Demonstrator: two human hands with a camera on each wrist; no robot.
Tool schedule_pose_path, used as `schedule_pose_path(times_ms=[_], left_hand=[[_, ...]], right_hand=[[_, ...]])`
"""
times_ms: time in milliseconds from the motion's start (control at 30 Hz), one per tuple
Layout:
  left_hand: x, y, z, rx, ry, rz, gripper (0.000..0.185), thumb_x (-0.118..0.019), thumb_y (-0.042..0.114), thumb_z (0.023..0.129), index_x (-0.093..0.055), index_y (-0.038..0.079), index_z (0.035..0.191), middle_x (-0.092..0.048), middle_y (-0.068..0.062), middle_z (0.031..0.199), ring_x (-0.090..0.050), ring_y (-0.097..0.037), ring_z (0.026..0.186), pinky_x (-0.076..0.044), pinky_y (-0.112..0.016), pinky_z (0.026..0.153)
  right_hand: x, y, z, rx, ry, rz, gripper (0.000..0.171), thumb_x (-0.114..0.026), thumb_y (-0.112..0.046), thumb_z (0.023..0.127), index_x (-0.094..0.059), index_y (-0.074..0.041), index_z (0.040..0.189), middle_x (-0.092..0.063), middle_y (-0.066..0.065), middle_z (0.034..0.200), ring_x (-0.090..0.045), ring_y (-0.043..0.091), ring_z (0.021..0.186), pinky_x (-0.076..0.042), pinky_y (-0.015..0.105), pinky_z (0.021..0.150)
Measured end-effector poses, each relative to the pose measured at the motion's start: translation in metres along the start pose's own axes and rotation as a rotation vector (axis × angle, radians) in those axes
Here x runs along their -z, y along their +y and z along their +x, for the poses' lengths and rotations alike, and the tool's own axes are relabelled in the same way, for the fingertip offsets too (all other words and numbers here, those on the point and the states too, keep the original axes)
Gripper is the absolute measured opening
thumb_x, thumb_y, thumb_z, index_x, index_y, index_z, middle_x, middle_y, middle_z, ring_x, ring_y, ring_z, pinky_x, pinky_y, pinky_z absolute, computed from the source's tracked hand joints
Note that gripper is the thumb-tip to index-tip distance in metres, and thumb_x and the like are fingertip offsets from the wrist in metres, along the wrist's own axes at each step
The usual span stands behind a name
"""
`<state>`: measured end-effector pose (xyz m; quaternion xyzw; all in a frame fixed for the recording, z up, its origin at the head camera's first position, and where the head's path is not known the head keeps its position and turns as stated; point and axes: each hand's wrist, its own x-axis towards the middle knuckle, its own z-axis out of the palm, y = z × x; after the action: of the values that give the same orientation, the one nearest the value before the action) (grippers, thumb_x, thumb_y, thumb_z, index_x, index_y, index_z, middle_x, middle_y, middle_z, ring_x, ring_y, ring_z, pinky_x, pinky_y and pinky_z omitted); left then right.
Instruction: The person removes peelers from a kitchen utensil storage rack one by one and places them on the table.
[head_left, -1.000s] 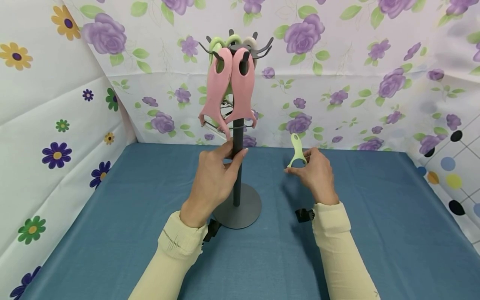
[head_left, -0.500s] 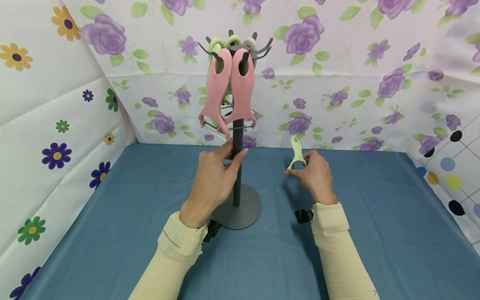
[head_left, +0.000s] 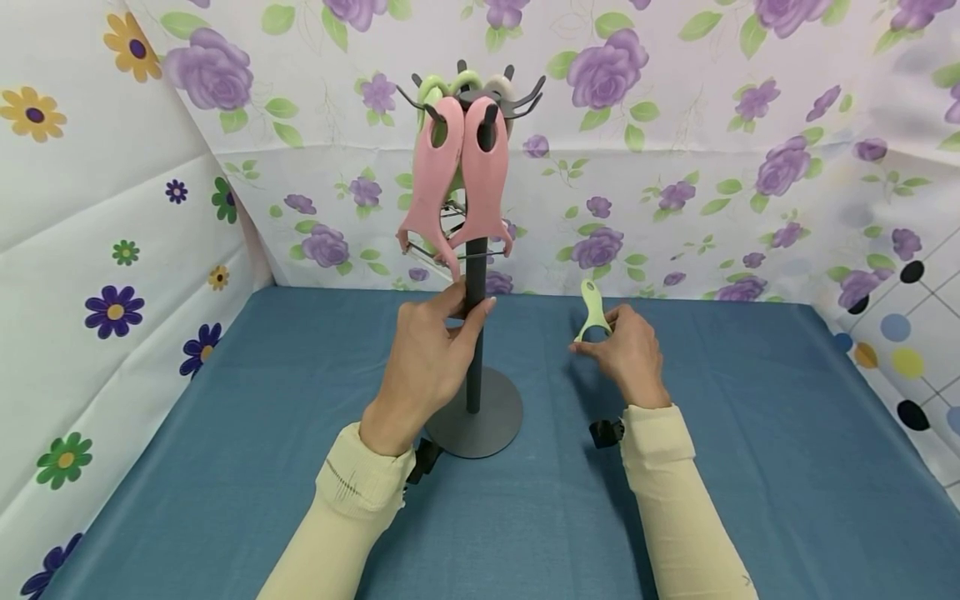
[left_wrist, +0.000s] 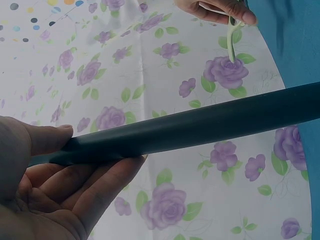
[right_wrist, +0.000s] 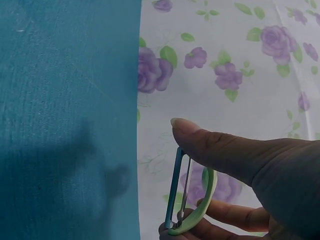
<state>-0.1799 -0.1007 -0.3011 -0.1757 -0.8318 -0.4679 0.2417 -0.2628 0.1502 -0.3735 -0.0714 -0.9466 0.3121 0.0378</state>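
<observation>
My left hand (head_left: pixel 423 367) holds the dark pole (head_left: pixel 474 367) of an upright hook stand, thumb on one side and fingers on the other, as the left wrist view shows. To the right of the stand, my right hand (head_left: pixel 633 354) pinches a light green Y-shaped peeler (head_left: pixel 592 304) by its blade end, handle pointing up. In the right wrist view the thumb presses one end of the blade (right_wrist: pixel 175 190), with fingers at the other. Two pink peelers, one on the left (head_left: pixel 435 175) and one on the right (head_left: pixel 486 183), hang from the front hooks.
Behind the pink peelers, green handles (head_left: pixel 431 85) and a beige handle (head_left: pixel 500 85) hang on other hooks. Bare hooks (head_left: pixel 534 93) stick out at the right. The stand's round base (head_left: pixel 480 425) rests on a blue cloth (head_left: pixel 262 467). Flowered sheets (head_left: pixel 735 125) enclose the back and left.
My right hand has sunk slightly with the green peeler. My left hand stays on the pole, and the stand and hanging peelers have not moved.
</observation>
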Motion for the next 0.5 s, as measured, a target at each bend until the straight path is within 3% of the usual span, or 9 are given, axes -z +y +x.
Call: schedule_pose_path(times_ms=[500], left_hand=[[0.0011,0.0011,0.0002,0.002,-0.003,-0.008,0.022,-0.064,0.021,0.103,-0.073,0.007,0.117,-0.078,-0.011,0.092,-0.077,-0.02,0.077,-0.065,-0.032,0.068]], right_hand=[[-0.0052,0.0042,0.0015,-0.016,-0.031,-0.028,0.065,-0.089,-0.034,0.081,-0.057,-0.001,0.128,-0.063,0.021,0.112,-0.062,0.034,0.086,-0.049,0.041,0.062]])
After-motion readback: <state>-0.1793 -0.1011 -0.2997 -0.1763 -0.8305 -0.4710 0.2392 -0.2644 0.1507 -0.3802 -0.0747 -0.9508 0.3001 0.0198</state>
